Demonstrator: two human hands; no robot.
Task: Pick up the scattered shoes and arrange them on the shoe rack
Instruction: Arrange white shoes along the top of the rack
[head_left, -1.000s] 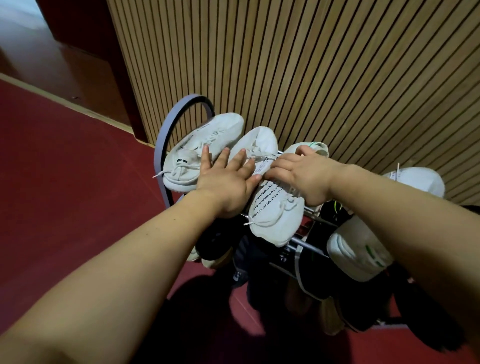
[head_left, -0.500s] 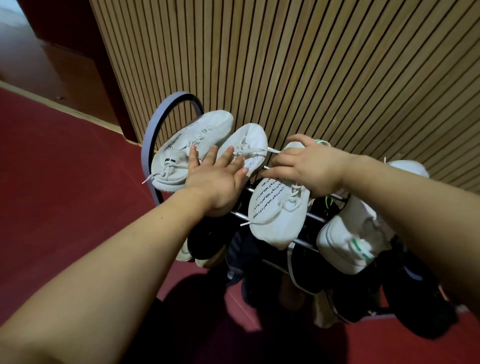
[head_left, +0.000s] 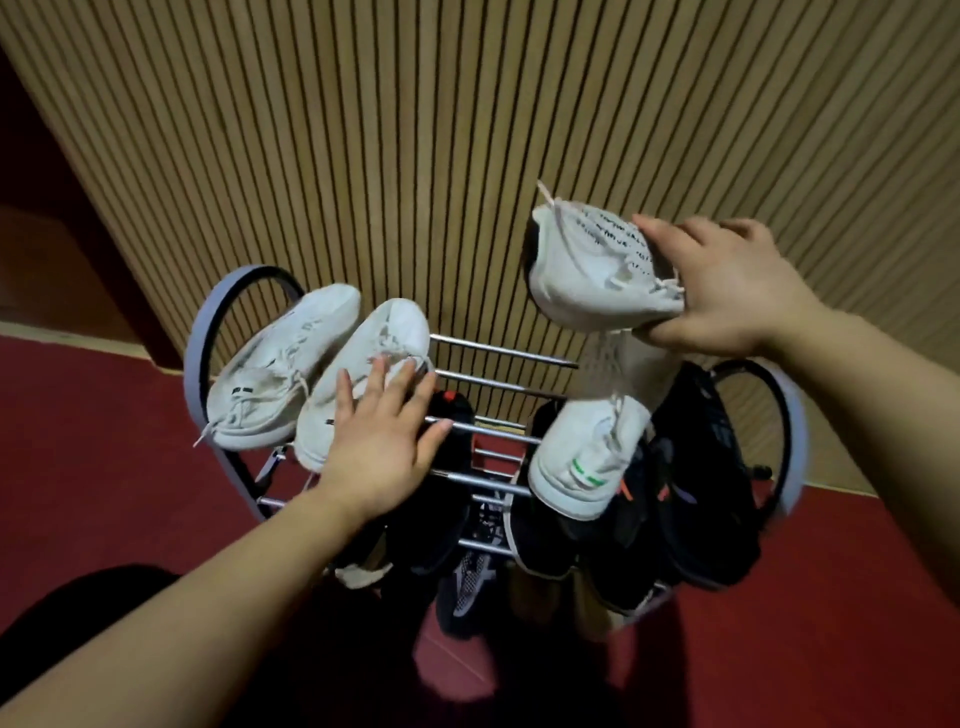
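A printed shoe (head_left: 587, 270) is held above the shoe rack (head_left: 498, 353), clamped in the fingers of the right hand (head_left: 727, 291). The left hand (head_left: 379, 441) is laid on a white shoe (head_left: 374, 348), fingers spread.

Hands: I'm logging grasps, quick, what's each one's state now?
Left hand: open, fingers flat on a white shoe on the rack.
Right hand: gripping the text-printed white shoe above the rack.
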